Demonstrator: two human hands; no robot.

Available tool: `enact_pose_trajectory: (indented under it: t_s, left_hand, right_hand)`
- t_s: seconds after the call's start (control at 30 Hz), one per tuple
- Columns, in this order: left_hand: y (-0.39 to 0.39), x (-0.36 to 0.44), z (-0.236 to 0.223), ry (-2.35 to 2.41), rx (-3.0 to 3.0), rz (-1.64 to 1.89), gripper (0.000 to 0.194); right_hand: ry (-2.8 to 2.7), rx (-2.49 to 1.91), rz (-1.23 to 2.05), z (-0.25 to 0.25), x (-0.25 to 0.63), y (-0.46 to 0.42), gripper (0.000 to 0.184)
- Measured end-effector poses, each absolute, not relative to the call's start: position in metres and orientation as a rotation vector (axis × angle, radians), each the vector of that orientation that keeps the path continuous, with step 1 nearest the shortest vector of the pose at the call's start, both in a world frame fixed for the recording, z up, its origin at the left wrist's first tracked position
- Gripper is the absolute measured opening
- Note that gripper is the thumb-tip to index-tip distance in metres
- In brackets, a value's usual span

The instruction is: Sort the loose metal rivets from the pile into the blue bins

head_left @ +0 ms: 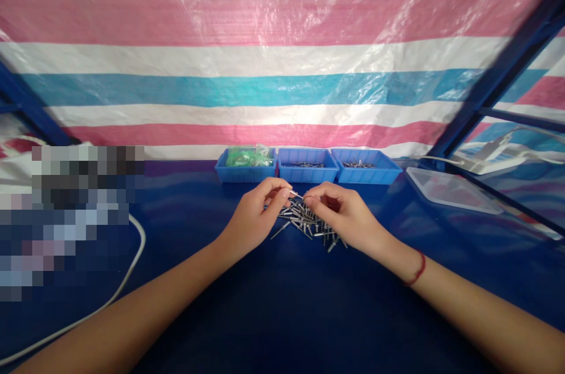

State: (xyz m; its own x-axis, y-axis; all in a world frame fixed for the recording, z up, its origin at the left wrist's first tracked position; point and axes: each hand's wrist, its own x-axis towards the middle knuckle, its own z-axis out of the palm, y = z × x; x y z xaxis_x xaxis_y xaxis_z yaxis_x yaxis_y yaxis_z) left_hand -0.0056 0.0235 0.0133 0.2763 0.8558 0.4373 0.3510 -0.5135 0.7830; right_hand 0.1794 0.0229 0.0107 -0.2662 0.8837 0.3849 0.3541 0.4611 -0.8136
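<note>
Mid-pick: L hand (256,212) and R hand (342,215) pinching one pin (295,194) between fingertips, both clenched on it, held just above the pile (309,224) on the blue table (282,303). Beyond the fingers, three bins (306,165) in a row, w/ clear lid (450,188) off to the right. Looks like sorting; next needs steady grip, no drop back into pile.

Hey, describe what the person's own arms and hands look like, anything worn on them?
Both forearms are bare, with no sleeves in view and no gloves. The left hand shows no ring, watch or band. The right hand is likewise bare, but a thin red string bracelet circles its wrist. No markings or tattoos are visible.
</note>
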Motion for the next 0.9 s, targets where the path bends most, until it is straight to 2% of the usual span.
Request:
enact_pose_trajectory:
  t_s: [0.2, 0.4, 0.6, 0.9]
  left_hand:
    - [0.0205, -0.0040, 0.0151, 1.123, 2.107, 1.018, 0.016]
    - [0.0233, -0.0043, 0.0118, 1.088, 1.999, 1.039, 0.021]
    - [0.0207, -0.0034, 0.0141, 1.078, 1.939, 1.009, 0.023]
    - [0.0201, -0.0008, 0.0114, 1.045, 1.931, 1.049, 0.018]
  right_hand:
    - [-1.869, -1.020, 0.579, 0.0151, 0.1818, 0.0213, 0.013]
    - [-1.788, -0.957, 0.678, 0.0171, 0.1800, 0.0172, 0.013]
    - [-1.794, -0.949, 0.641, 0.0183, 0.1790, 0.0162, 0.012]
    - [-1.820, -0.935, 0.634, 0.0161, 0.1793, 0.0160, 0.012]
